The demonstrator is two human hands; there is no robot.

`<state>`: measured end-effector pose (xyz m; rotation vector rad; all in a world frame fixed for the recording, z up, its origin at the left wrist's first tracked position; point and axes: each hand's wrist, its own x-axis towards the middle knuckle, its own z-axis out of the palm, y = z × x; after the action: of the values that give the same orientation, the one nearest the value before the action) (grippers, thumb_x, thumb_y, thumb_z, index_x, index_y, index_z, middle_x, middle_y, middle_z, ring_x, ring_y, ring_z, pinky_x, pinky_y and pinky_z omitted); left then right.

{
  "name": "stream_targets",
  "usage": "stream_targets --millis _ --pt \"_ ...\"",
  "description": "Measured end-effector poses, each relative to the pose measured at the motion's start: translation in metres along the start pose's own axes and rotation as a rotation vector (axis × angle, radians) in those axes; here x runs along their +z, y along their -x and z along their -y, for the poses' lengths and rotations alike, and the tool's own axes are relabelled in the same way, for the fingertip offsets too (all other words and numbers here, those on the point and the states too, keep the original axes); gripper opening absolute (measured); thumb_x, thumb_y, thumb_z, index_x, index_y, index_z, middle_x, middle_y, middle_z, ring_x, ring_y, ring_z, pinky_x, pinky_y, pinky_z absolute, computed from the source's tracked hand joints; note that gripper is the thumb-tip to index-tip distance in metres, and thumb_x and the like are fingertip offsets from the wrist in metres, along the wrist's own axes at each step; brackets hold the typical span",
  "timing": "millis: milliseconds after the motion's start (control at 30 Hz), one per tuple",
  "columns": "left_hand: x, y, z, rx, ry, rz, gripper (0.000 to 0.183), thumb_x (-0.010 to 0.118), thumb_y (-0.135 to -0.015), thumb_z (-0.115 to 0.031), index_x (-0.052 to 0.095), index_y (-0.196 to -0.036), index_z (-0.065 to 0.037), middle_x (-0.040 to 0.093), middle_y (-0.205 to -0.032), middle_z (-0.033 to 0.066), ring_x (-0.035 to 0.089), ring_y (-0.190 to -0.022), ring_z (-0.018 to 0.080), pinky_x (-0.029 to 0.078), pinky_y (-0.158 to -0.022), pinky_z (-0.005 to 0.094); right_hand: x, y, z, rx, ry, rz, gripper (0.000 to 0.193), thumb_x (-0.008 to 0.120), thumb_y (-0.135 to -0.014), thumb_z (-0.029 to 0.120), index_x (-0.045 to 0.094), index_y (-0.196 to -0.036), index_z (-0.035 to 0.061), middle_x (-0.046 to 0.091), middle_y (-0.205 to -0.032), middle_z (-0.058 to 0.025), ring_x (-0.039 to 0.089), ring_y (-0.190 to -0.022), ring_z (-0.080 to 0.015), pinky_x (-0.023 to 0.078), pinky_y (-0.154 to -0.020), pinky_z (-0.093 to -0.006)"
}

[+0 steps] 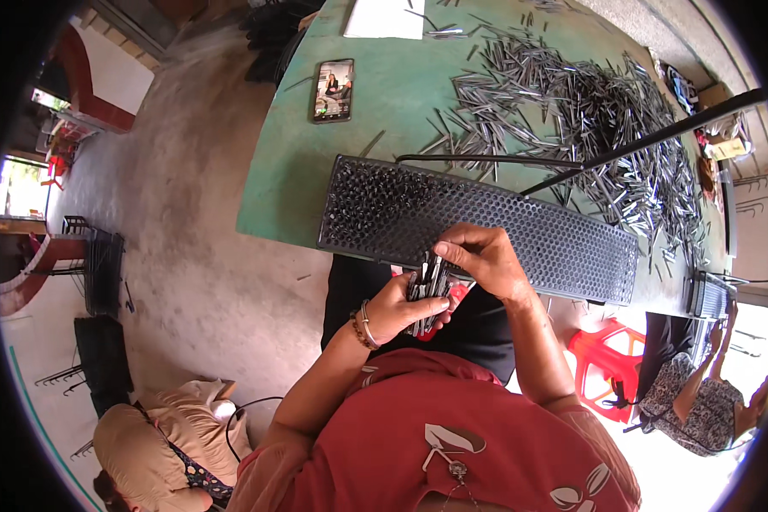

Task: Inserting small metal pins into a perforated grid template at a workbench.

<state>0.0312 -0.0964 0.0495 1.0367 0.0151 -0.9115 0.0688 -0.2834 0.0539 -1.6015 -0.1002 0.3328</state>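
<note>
My left hand (398,311) is wrapped round a bundle of slim black and silver sticks (427,292), standing roughly upright in front of my body. Just above it, my right hand (486,260) has thumb and forefinger closed at the bundle's upper end. What lies between those fingertips is too small to make out. Right beyond both hands lies a long black tray (520,226) with rows of small holes, along the table's near edge. Its left part is filled with dark stick ends (375,200), while the holes further right look unfilled.
A large heap of loose sticks (606,119) covers the far right of the green table (290,179). A phone (333,90) and white paper (384,19) lie at the left. Black rods (657,135) cross above the tray. Co-workers (700,401) sit nearby, beside a red stool (606,363).
</note>
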Motion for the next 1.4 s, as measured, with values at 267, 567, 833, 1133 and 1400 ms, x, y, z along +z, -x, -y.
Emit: stream_targets --millis 267,567,833,1133,1400 --pt "-0.005 -0.009 0.007 -0.041 0.086 0.001 0.03 0.063 -0.086 -0.007 0.055 -0.114 0.001 0.063 -0.089 0.0058 0.061 -0.074 0.0131 0.052 -0.064 0.0275 -0.012 -0.015 0.007 -0.036 0.063 -0.406 0.02 0.068 -0.087 0.017 0.067 -0.089 -0.0023 0.06 -0.069 0.0017 0.049 -0.059 -0.0041 0.039 -0.053 -0.0188" --pt "-0.006 -0.009 0.011 -0.035 0.108 0.018 0.031 0.062 -0.085 -0.005 0.054 -0.114 0.001 0.062 -0.09 0.0058 0.061 -0.076 0.0131 0.053 -0.064 0.028 -0.018 -0.054 -0.005 -0.474 0.521 -0.47 0.014 0.069 -0.083 0.012 0.065 -0.091 0.0011 0.065 -0.083 -0.0099 0.063 -0.071 -0.0227 0.05 -0.064 -0.03" --pt "-0.004 -0.005 0.011 -0.005 0.143 -0.005 0.014 0.061 -0.087 -0.008 0.061 -0.099 -0.001 0.064 -0.084 0.006 0.062 -0.071 0.0126 0.052 -0.062 0.0264 -0.023 -0.058 -0.003 -0.646 0.686 -0.386 0.013 0.069 -0.081 0.009 0.064 -0.09 0.0007 0.064 -0.085 -0.0115 0.063 -0.075 -0.0297 0.051 -0.065 -0.035" --pt "-0.006 -0.008 0.017 -0.072 0.194 0.018 0.034 0.06 -0.086 -0.007 0.052 -0.118 0.003 0.062 -0.089 0.007 0.061 -0.075 0.0136 0.052 -0.062 0.0275 -0.022 -0.06 -0.02 -0.611 0.603 -0.435 0.013 0.07 -0.079 0.006 0.065 -0.09 0.0026 0.065 -0.084 -0.0103 0.063 -0.075 -0.0266 0.05 -0.066 -0.0324" --pt "-0.005 -0.009 0.018 -0.057 0.192 0.009 0.033 0.059 -0.086 -0.008 0.053 -0.117 0.003 0.062 -0.088 0.0064 0.06 -0.073 0.0135 0.051 -0.062 0.0273 -0.018 -0.054 -0.012 -0.674 0.818 -0.33 0.02 0.071 -0.078 0.01 0.068 -0.097 0.0039 0.062 -0.089 -0.0099 0.062 -0.072 -0.0268 0.051 -0.065 -0.0337"
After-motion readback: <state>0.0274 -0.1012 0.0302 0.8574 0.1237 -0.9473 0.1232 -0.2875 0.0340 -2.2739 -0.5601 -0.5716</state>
